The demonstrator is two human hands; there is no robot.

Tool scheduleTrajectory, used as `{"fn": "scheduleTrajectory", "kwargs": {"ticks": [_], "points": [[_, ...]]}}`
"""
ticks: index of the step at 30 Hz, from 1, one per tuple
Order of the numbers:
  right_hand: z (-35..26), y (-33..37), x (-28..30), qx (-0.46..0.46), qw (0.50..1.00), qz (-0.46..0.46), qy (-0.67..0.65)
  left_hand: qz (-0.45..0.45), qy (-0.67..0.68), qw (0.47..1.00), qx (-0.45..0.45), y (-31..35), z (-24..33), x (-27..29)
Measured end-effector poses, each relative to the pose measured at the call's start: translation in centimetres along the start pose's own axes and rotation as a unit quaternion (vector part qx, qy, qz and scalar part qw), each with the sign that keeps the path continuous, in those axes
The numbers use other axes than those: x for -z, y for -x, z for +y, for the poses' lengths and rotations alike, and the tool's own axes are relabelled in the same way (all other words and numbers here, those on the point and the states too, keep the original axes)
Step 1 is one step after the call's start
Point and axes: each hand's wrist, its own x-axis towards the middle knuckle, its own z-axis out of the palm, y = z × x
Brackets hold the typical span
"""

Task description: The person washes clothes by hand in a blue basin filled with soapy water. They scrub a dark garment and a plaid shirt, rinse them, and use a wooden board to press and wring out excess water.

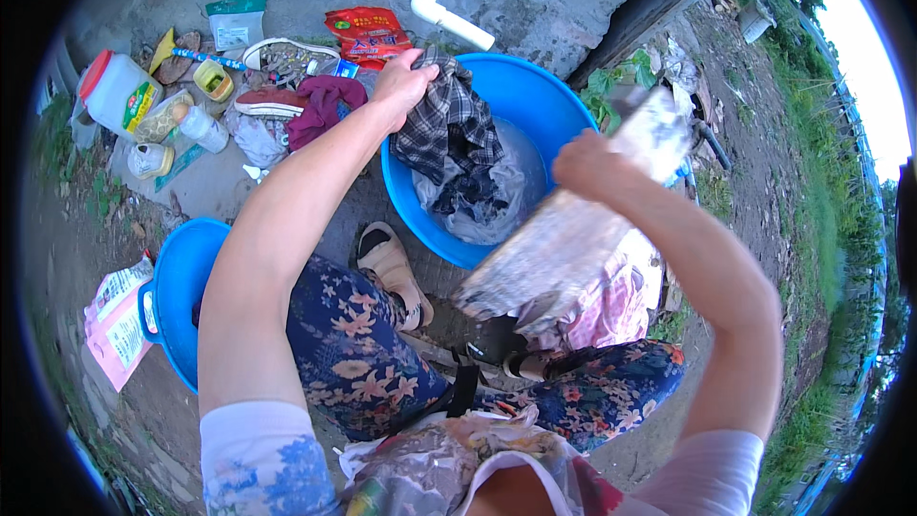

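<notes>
Here, in the head view, the left hand (403,91) grips a dark checked cloth (451,119) by its top end. The cloth hangs over the left side of a big blue tub (571,100), and its low end is down inside the tub, near some cloudy water (521,158). The right hand (587,167) has its fingers curled on the edge of a long flat board (564,239). The board is blurry and leans over the right side of the tub. Pink cloth (616,311) lies under and beside the board. A sandal (387,263) on one foot is just beside the tub. A smaller blue tub (181,253) is by the left arm, with a pink bag (119,325) next to it. Near the wall are a red bag (368,33), a purple-red cloth (327,113) and a jar with a red lid (119,94). A white pipe (441,5) sticks out above the tub.
</notes>
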Motion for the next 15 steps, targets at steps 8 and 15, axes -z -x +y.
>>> {"fn": "scheduleTrajectory", "kwargs": {"ticks": [8,15], "points": [[-5.5,-14.7,-3.2,0.105,0.994,-0.005,-0.033,-0.080,0.143,0.986,-0.006,2.2,1.7,-0.8],[-4.3,-11.5,-6.6,0.039,0.345,0.091,-0.933,-0.132,0.229,0.965,-0.004,3.6,4.4,-0.4]]}}
